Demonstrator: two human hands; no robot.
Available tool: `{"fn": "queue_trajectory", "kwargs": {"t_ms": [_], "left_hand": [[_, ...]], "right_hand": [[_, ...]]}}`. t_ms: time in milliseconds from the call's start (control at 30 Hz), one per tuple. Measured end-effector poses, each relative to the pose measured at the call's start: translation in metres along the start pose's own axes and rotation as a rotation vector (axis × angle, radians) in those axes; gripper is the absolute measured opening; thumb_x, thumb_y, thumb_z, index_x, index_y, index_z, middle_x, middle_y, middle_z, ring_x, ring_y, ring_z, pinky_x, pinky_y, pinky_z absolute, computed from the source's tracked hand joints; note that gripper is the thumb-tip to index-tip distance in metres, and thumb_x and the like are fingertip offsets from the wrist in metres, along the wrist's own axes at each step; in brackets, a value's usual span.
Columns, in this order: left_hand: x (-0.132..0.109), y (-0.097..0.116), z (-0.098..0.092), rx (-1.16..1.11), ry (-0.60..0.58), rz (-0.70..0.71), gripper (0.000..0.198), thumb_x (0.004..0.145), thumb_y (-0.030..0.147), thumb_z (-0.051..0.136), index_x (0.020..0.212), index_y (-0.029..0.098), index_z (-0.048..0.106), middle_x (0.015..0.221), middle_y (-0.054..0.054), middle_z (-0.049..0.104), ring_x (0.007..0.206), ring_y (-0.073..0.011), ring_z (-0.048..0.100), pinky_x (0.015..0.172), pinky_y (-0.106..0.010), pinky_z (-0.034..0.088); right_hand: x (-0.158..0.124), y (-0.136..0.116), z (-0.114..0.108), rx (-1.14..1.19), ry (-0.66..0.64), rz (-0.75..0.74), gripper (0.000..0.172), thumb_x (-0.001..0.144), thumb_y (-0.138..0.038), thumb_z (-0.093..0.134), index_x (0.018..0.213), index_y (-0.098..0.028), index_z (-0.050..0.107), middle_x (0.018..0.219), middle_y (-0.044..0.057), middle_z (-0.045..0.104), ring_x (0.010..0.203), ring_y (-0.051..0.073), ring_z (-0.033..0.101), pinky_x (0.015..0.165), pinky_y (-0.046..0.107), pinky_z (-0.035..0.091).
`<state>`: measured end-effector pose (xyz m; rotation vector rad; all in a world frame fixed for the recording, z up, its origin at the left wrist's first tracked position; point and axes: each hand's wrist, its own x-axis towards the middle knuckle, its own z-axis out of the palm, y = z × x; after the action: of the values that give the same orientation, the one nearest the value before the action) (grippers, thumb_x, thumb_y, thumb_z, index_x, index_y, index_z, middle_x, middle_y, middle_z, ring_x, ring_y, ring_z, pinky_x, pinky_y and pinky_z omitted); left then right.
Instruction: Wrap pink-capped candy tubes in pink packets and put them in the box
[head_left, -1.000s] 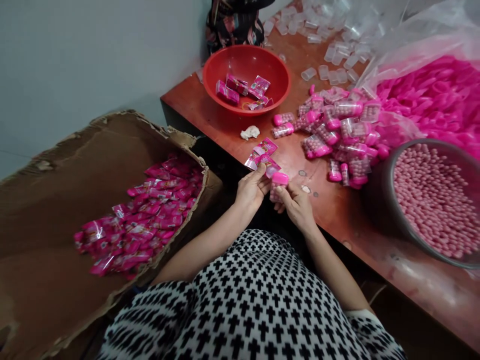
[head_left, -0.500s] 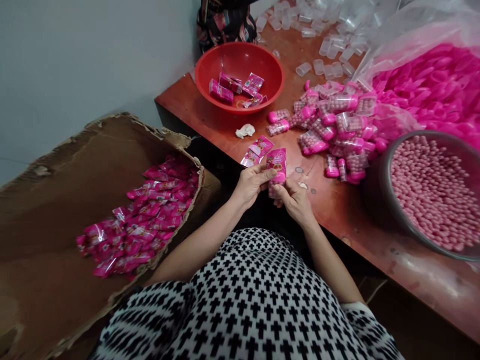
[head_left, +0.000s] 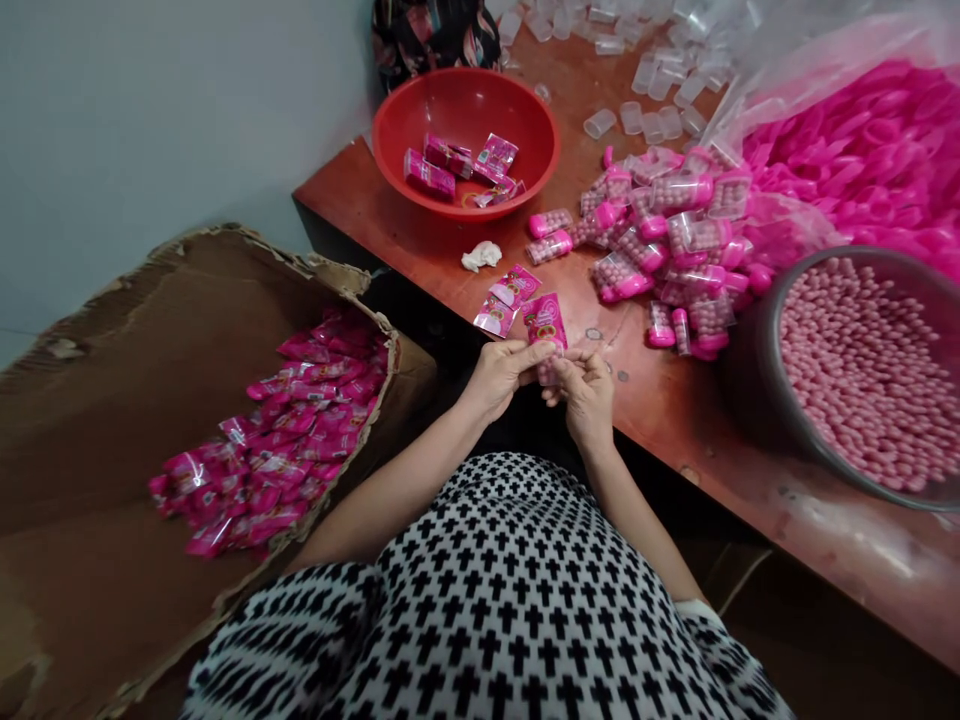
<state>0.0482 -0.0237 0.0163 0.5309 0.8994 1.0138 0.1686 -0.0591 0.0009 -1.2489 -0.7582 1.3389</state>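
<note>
A printed pink packet is pinched between both my hands above the front edge of the table. My left hand is closed, its thumb lying across the packet's front. My right hand closes on the lower end from the other side. Pink beads show through a clear part below the thumbs, apparently a small bead-filled bottle; fingers cover much of it. Just beyond my left hand, flat pink packets lie on the table. Several small clear bottles of pink beads with pink caps are heaped to the right.
A red bowl with pink packets stands on the table, near crumpled white tissue. Clear cups lie behind. On the right are a bag of pink caps and a grey bead tub. Filled packets lie in a cardboard box.
The view has shifted slightly, moving the table things a little left and up in the picture. My right fingers have changed their grip and bunched closer to the packet's lower end.
</note>
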Motion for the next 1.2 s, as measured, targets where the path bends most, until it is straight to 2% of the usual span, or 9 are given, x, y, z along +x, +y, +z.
{"fn": "queue_trajectory", "kwargs": {"t_ms": [167, 300, 400, 567, 633, 767, 967, 1067, 1200], "left_hand": [[-0.007, -0.002, 0.002, -0.114, 0.059, -0.004, 0.030, 0.059, 0.032, 0.082, 0.068, 0.009, 0.068, 0.067, -0.006, 0.067, 0.060, -0.0113, 0.061, 0.064, -0.026, 0.051], [-0.017, -0.008, 0.007, -0.117, 0.056, -0.022, 0.029, 0.055, 0.029, 0.084, 0.067, 0.008, 0.068, 0.066, -0.005, 0.067, 0.057, -0.0104, 0.060, 0.059, -0.024, 0.051], [-0.030, 0.001, 0.001, -0.127, 0.086, 0.042, 0.027, 0.058, 0.029, 0.083, 0.068, 0.009, 0.068, 0.072, -0.006, 0.070, 0.063, -0.0129, 0.064, 0.064, -0.025, 0.052], [-0.058, 0.035, -0.035, -0.289, 0.414, 0.410, 0.037, 0.076, 0.056, 0.063, 0.091, 0.022, 0.067, 0.096, -0.005, 0.073, 0.094, -0.0180, 0.068, 0.085, -0.031, 0.052], [-0.058, 0.042, -0.047, -0.286, 0.526, 0.448, 0.045, 0.079, 0.063, 0.053, 0.099, 0.024, 0.064, 0.098, -0.004, 0.073, 0.098, -0.0182, 0.067, 0.088, -0.032, 0.051], [-0.018, 0.038, -0.049, 0.079, 0.466, 0.425, 0.040, 0.074, 0.046, 0.068, 0.108, 0.026, 0.064, 0.108, -0.005, 0.070, 0.112, -0.0213, 0.060, 0.099, -0.034, 0.043], [0.066, 0.026, -0.036, 0.787, 0.294, 0.619, 0.018, 0.069, 0.016, 0.072, 0.086, 0.022, 0.073, 0.124, -0.009, 0.061, 0.134, -0.0262, 0.038, 0.114, -0.039, 0.022], [0.079, 0.022, -0.038, 0.863, 0.272, 0.630, 0.010, 0.072, 0.014, 0.068, 0.077, 0.023, 0.072, 0.124, -0.007, 0.061, 0.134, -0.0258, 0.036, 0.115, -0.042, 0.020], [0.066, 0.022, -0.032, 0.741, 0.319, 0.624, 0.013, 0.074, 0.012, 0.067, 0.076, 0.024, 0.072, 0.121, -0.005, 0.064, 0.132, -0.0222, 0.040, 0.112, -0.038, 0.026]], "right_hand": [[-0.008, 0.002, -0.003, 0.040, -0.032, -0.054, 0.028, 0.070, -0.033, 0.076, 0.089, -0.020, 0.059, 0.070, -0.004, 0.069, 0.060, 0.011, 0.068, 0.062, 0.025, 0.059], [-0.004, 0.001, 0.005, 0.060, 0.029, -0.067, 0.026, 0.067, -0.033, 0.077, 0.081, -0.020, 0.059, 0.065, -0.005, 0.066, 0.051, 0.010, 0.064, 0.055, 0.024, 0.058], [0.000, -0.001, 0.015, 0.043, -0.037, -0.043, 0.026, 0.067, -0.035, 0.077, 0.078, -0.020, 0.058, 0.063, -0.005, 0.065, 0.052, 0.011, 0.064, 0.053, 0.024, 0.057], [0.001, -0.007, 0.018, 0.000, -0.171, -0.033, 0.024, 0.071, -0.037, 0.073, 0.077, -0.019, 0.059, 0.067, -0.002, 0.070, 0.054, 0.011, 0.066, 0.049, 0.022, 0.055], [0.002, -0.007, 0.013, -0.036, -0.156, -0.036, 0.024, 0.074, -0.039, 0.071, 0.076, -0.019, 0.058, 0.068, -0.002, 0.070, 0.053, 0.010, 0.065, 0.048, 0.021, 0.054], [0.005, -0.005, 0.007, -0.103, -0.127, -0.040, 0.025, 0.077, -0.042, 0.068, 0.075, -0.018, 0.058, 0.067, -0.001, 0.069, 0.051, 0.010, 0.063, 0.047, 0.020, 0.052], [0.003, -0.008, 0.008, -0.159, -0.154, -0.043, 0.024, 0.078, -0.041, 0.067, 0.075, -0.018, 0.060, 0.065, -0.001, 0.068, 0.050, 0.010, 0.062, 0.047, 0.021, 0.051], [0.006, -0.013, 0.005, -0.203, -0.159, -0.046, 0.025, 0.078, -0.042, 0.067, 0.073, -0.019, 0.060, 0.065, -0.001, 0.067, 0.050, 0.009, 0.061, 0.047, 0.021, 0.050], [0.024, -0.019, 0.005, -0.242, -0.134, -0.078, 0.027, 0.076, -0.045, 0.067, 0.073, -0.019, 0.059, 0.064, -0.001, 0.065, 0.052, 0.010, 0.060, 0.049, 0.022, 0.049]]}}
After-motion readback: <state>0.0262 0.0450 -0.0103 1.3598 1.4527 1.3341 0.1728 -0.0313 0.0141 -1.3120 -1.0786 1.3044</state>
